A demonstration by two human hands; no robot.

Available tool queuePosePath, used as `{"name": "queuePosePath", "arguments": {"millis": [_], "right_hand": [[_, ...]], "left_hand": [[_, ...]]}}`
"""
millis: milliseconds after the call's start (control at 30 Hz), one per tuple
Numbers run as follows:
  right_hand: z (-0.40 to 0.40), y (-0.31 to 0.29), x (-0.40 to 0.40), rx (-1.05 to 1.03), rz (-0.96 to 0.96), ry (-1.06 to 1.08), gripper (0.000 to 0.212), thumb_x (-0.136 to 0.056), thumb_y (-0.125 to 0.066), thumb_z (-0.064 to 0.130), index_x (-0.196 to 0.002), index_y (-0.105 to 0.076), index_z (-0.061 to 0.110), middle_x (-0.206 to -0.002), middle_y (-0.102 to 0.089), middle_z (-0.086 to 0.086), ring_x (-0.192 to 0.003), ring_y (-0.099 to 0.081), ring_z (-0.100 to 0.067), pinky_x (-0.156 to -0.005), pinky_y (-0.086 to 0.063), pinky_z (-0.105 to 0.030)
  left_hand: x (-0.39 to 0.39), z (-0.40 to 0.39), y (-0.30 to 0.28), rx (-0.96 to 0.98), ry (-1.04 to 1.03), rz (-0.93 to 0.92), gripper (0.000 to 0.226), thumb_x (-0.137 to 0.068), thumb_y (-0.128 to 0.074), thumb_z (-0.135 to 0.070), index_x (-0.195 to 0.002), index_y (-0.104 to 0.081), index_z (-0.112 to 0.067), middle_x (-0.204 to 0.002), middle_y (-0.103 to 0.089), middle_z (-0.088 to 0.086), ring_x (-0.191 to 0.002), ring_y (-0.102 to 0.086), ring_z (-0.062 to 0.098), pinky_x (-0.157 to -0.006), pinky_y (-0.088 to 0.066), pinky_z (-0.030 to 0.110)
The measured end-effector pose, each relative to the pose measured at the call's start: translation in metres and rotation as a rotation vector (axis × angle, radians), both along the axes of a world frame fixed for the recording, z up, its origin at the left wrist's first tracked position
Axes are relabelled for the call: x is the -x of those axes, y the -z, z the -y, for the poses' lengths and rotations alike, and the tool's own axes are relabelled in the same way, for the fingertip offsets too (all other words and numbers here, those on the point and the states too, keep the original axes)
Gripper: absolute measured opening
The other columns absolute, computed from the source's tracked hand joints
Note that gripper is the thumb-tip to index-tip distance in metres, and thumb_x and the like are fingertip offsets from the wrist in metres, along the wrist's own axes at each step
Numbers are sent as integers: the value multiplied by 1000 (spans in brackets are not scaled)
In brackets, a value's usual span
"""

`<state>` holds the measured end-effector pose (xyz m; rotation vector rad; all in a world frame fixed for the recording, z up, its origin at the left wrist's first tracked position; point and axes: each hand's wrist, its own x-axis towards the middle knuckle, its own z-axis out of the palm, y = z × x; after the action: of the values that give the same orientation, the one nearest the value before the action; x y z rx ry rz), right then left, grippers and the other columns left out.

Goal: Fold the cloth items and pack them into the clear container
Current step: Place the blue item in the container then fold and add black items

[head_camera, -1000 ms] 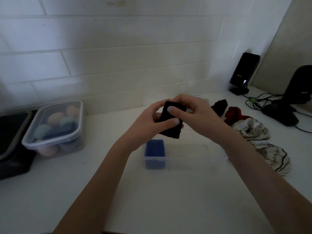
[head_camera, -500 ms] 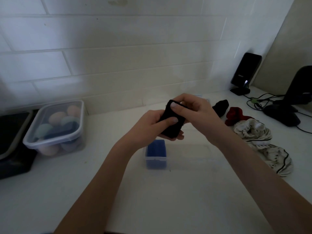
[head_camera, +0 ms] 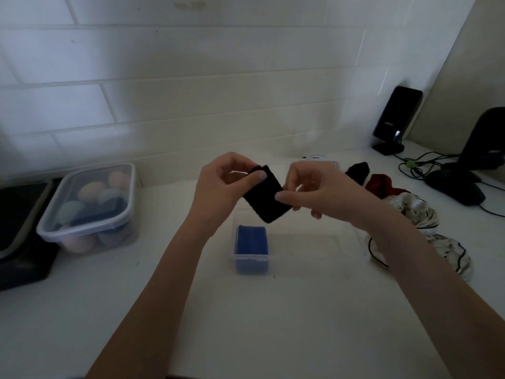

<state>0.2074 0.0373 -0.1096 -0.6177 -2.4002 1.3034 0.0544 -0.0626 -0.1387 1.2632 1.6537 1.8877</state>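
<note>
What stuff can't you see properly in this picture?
- Head view: the far end of the clear plastic container hides behind the folded black cloth and both hands.
- The white striped cloth pile is partly behind the right hand's forearm.
- The left hand's fingertips hide behind that cloth.

My right hand (head_camera: 314,192) hides far edge of black cloth (head_camera: 266,195). Clear container (head_camera: 341,239) walls too faint to trace. Monitor stand (head_camera: 486,149) cut by right edge. Speaker (head_camera: 396,116) label unreadable.
</note>
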Motion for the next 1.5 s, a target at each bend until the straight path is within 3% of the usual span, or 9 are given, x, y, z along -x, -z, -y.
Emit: {"name": "queuePosePath", "arguments": {"millis": [233, 367, 467, 567, 833, 967, 1067, 1300, 1500], "right_hand": [[4, 7, 7, 95, -70, -23, 27, -79, -72, 12, -97, -53, 13, -77, -68, -9, -61, -63, -16, -50, -50, -24], [-2, 3, 0, 102, -3, -39, 15, -84, -67, 13, -93, -56, 14, -71, -71, -3, -62, -67, -15, -56, -54, -25], [-3, 0, -1, 183, -40, 10, 11, -86, -63, 7, -90, -54, 12, -70, -69, -7, -62, -66, -16, -57, -56, -27], [-5, -4, -2, 286, -114, 73, 10, -87, -61, 6, -88, -54, 13, -70, -68, -9, -60, -66, -17, -58, -58, -29], [-1, 0, -2, 304, -102, 2, 4, -87, -62, 12, -87, -58, 11, -77, -68, -8, -66, -68, -16, -62, -60, -35], [-1, -2, -2, 278, -103, 7, 2, -89, -59, 11, -88, -57, 10, -82, -67, -6, -70, -67, -13, -62, -59, -30], [0, -1, -1, 281, -102, -4, 3, -90, -57, 12, -87, -56, 12, -82, -65, -4, -70, -66, -11, -65, -59, -30], [-2, -1, -1, 317, -75, 0, 4, -90, -57, 14, -86, -55, 13, -81, -65, -4, -73, -65, -10, -68, -58, -30], [-7, 6, -4, 164, 145, 9, 12, -86, -63, 8, -83, -52, 12, -85, -64, -10, -72, -65, -17, -59, -59, -26]], "left_hand": [[-11, -5, 6, 18, 30, -125, 15, -74, -75, -12, -64, -64, -14, -55, -60, -4, -52, -53, 3, -53, -43, 14], [-9, -7, 6, 26, 16, -142, 14, -80, -70, -12, -68, -62, -16, -49, -52, -9, -44, -47, 0, -45, -38, 10], [-6, -3, 4, 40, 205, -36, 4, -82, -63, -15, -81, -67, -14, -65, -69, -12, -65, -65, 4, -60, -51, 16], [2, 0, 3, 62, 307, 80, 19, -76, -65, -14, -95, -70, -16, -86, -76, -7, -86, -71, 12, -76, -54, 20], [2, -3, 5, 102, 255, 60, 23, -77, -66, 8, -76, -69, -15, -68, -72, -6, -67, -68, 8, -68, -55, 19], [0, -1, 4, 76, 351, 176, 12, -67, -68, -13, -69, -74, -23, -70, -73, -6, -71, -69, 8, -71, -54, 20], [3, -1, 5, 63, 394, 255, 11, -69, -64, -13, -71, -73, -19, -72, -73, -3, -72, -69, 9, -70, -53, 18], [1, -3, 5, 52, 358, 299, 16, -84, -56, 5, -81, -66, -7, -71, -73, -1, -72, -69, 10, -69, -53, 18], [2, -2, 6, 100, 166, 97, 12, -84, -63, -3, -84, -68, -14, -72, -72, -5, -66, -65, 6, -60, -52, 19]]}}
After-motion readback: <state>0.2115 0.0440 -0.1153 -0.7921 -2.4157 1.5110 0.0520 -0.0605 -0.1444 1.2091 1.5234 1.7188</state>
